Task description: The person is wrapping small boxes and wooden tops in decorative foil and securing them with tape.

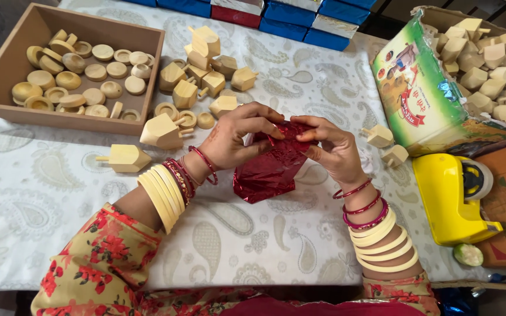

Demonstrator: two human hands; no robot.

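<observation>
Foil (pixel 270 167), red and crinkled, is being pinched at its top edge by left hand (pixel 235 140) and right hand (pixel 332 146), hanging just right of the loose wooden tops (pixel 200 76); best keeping fingertips tight, creasing evenly, avoiding tears.

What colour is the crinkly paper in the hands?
Shiny red foil, pinched by both hands, left hand and right hand. Seen in the head view.

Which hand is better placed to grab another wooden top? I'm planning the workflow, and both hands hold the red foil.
Probably the left hand: loose wooden tops lie just beside it, while the right hand pinches the red foil with fewer tops near.
</observation>
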